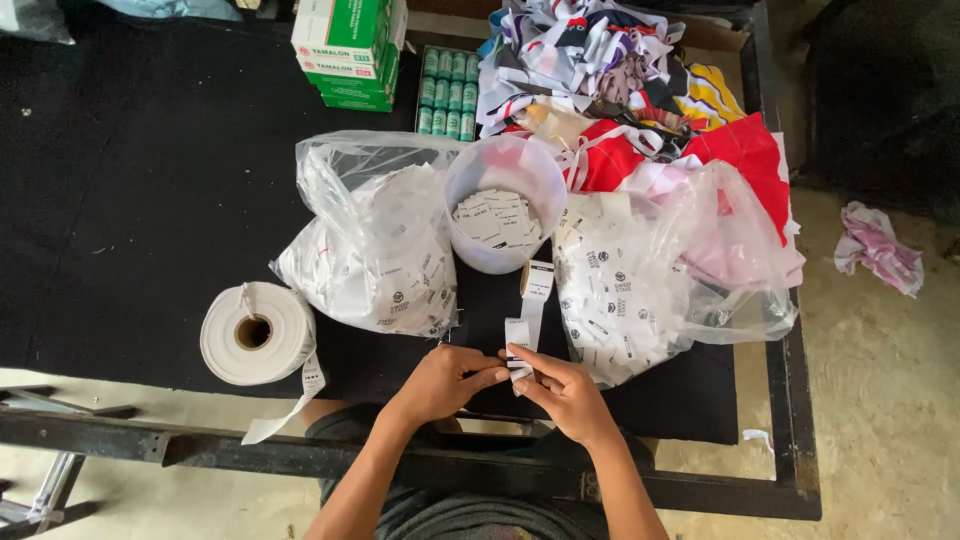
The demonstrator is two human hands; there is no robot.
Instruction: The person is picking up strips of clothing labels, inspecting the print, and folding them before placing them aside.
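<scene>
Left hand [445,382]: fingers pinch the label strip [532,310]
Right hand [562,390]: fingers pinch it too — just beside
Tub [462,190]: white tags inside — behind the hands

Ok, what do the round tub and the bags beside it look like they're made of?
The tub looks like translucent whitish plastic: its wall lets light through. The bags seem thin clear plastic film, glossy and crinkled, labels showing through.

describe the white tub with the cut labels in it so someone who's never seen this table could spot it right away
Start at the black-covered table and find the two clear plastic bags of white labels, the left bag and the right bag. The round white tub stands upright between them, just above the hands. Unlike the soft bags, it is rigid and open-topped, with loose labels at its bottom.
</scene>
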